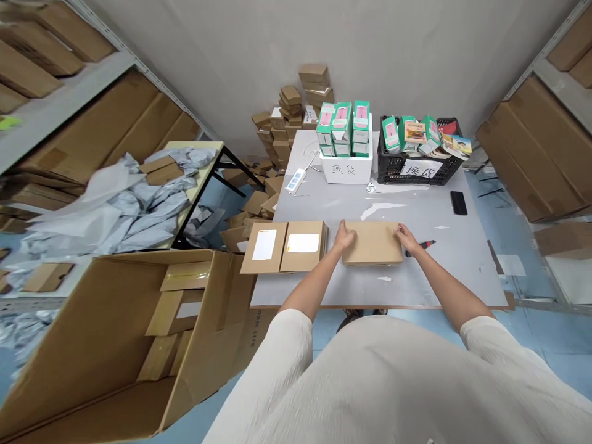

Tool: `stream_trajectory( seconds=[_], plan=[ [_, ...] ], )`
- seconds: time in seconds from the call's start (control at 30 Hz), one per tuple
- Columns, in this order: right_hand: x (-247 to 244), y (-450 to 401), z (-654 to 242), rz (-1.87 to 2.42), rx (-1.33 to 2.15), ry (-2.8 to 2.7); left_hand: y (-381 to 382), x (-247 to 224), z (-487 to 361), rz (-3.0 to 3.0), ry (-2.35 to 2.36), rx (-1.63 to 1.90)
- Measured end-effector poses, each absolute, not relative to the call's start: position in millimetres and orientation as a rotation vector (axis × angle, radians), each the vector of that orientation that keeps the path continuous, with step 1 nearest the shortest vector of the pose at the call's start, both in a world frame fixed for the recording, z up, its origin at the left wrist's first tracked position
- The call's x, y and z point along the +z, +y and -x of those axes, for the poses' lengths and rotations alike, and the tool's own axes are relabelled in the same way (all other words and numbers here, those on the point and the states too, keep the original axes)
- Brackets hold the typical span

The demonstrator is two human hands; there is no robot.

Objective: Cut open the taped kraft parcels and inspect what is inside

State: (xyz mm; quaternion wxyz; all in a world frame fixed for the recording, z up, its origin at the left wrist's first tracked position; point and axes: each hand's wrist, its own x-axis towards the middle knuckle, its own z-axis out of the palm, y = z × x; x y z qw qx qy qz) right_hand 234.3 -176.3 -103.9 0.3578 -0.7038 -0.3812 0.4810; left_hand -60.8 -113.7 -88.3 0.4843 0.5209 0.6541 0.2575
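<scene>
Box: brown and flat, on the grey table near its front edge, held between the two hands.
Left hand: clamped on the left side of the box, thumb over the top.
Right hand: fingers closed on the box at its far right corner.
Knife: red and black, on the table by the right hand, its near end close to the wrist.
Labelled boxes: left of the box, side by side, white labels up; the outer one juts past the table's left edge.
White bin: at the back, full of green-and-white packs.
Black crate: right of the white bin, with more such packs and books.
Phone: dark, face up, on the right of the table.
Power strip: left of the white bin, with a white cord.
Big carton: open, left of the table, smaller boxes inside.
</scene>
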Motion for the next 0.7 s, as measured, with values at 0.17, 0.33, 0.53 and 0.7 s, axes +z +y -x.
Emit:
stream_trajectory(
  seconds=[0.17, 0.33, 0.53, 0.7],
  plan=[
    [-98, -177, -237, 1.814, 1.213, -0.937, -110, -78, 60, -1.224, 1.574, 0.608],
    [-86, -170, -247, 1.73, 1.108, -0.978, -102, -58, 54, -1.292, 1.57, 0.709],
    [-88, -165, -258, 1.759, 1.001, -0.963, -108, -47, 43, -1.344, 1.589, 0.751],
    [-100, -172, -268, 1.888, 0.875, -0.932, -126, -54, 41, -1.364, 1.693, 0.672]
  ],
)
